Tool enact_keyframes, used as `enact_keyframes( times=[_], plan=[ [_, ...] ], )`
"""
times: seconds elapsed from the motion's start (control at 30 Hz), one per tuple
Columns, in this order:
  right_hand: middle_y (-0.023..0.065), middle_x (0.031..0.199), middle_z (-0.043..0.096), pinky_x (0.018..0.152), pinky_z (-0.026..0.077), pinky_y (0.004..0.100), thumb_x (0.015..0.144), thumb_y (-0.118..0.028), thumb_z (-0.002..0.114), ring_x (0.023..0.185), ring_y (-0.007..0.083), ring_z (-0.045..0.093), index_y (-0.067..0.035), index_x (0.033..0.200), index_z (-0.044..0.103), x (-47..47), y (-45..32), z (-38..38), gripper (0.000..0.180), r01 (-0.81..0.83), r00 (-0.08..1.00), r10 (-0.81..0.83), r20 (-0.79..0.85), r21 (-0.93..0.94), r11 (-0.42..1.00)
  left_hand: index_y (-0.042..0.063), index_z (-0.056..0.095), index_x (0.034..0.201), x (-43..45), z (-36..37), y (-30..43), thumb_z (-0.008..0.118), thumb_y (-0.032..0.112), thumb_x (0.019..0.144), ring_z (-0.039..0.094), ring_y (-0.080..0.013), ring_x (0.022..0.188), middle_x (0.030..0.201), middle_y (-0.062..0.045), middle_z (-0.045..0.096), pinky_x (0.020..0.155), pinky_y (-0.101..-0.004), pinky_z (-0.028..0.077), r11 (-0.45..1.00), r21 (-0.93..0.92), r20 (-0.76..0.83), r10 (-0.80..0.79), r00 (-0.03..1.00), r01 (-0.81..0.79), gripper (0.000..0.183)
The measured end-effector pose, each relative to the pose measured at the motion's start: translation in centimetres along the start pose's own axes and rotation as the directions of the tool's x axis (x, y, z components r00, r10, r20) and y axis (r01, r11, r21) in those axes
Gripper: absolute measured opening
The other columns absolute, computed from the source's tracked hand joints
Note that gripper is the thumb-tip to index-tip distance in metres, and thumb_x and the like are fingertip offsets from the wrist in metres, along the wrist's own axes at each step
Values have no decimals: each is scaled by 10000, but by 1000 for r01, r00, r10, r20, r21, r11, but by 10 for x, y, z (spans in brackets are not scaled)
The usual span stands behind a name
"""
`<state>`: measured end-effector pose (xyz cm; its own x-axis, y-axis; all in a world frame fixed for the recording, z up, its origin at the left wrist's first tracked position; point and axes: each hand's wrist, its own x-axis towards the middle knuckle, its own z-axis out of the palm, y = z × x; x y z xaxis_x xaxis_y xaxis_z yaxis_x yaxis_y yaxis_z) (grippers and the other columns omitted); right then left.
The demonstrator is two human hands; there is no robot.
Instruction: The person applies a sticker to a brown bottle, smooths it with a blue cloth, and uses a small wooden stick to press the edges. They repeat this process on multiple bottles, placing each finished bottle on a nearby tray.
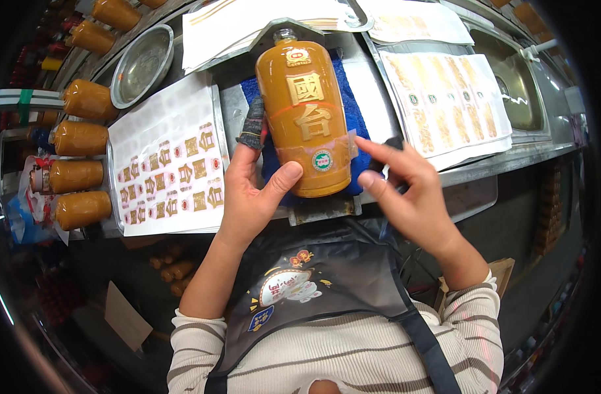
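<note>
A glazed ochre bottle (300, 147) with raised gold characters and a bare glass neck lies tilted on a blue cloth (353, 93), its neck away from me. My left hand (253, 182) grips its lower left side, thumb on the front and dark knitted covering on the fingers. Across the lower front lies a thin pinkish film with a round green-and-white emblem (322, 160). Its loose translucent edge (353, 144) sticks out on the right. There, the index fingertip of my right hand (404, 187) touches or nearly touches that edge, its thumb apart. Something black shows at its other fingers, partly hidden.
Decal sheets (167, 172) lie on a tray at left, and more gold decal sheets (443, 108) lie at right. Several ochre bottles (81, 177) line the left edge near a metal bowl (142, 66). Behind the bottle stands a metal rest (261, 42); a sink (514, 93) is far right.
</note>
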<state>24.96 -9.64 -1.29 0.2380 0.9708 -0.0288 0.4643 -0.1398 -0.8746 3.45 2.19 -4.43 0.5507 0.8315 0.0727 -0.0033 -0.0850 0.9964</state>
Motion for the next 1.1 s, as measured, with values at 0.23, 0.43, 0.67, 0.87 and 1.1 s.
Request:
enact_keyframes(
  times=[0.23,0.43,0.67,0.87,1.1],
  plan=[
    [54,765,442,586,403,287,872,-137,760,663,143,431,-96,1474,536,-12,5,22,643,-4,999,0,33,114,993,-42,413,1481,-1,2,-4,753,175,924,469,-232,1362,1439,-155,531,1162,-370,319,1000,-21,-19,-13,1000,12,688],
    [44,756,433,594,396,279,865,-137,771,651,135,421,-83,1469,539,-13,10,28,650,-2,1000,0,11,161,987,-43,413,1479,-1,0,-6,749,176,928,473,-230,1357,1435,-154,534,1158,-366,317,1000,-2,-7,10,1000,-10,682],
    [-23,836,581,557,366,201,932,-162,723,618,18,428,-9,1292,645,4,8,32,398,-140,979,188,-71,435,890,-34,455,1435,1,6,1,769,182,908,510,-215,1302,1376,-143,566,1121,-353,364,999,-34,-46,-5,999,3,651],
    [1,901,621,522,380,145,909,-120,770,634,-30,507,-2,1170,560,22,-1,39,355,-119,980,187,-61,573,811,-36,477,1396,5,20,12,794,150,849,567,-218,1240,1318,-135,598,1085,-367,412,998,-9,-86,-70,994,69,659],
    [54,986,635,558,445,154,928,-139,753,670,-7,572,11,1202,522,25,0,43,388,-96,983,172,-68,609,787,-16,529,1310,4,18,10,793,166,872,592,-185,1175,1249,-127,636,1035,-339,446,999,-27,-101,-46,994,44,542]
  ],
)
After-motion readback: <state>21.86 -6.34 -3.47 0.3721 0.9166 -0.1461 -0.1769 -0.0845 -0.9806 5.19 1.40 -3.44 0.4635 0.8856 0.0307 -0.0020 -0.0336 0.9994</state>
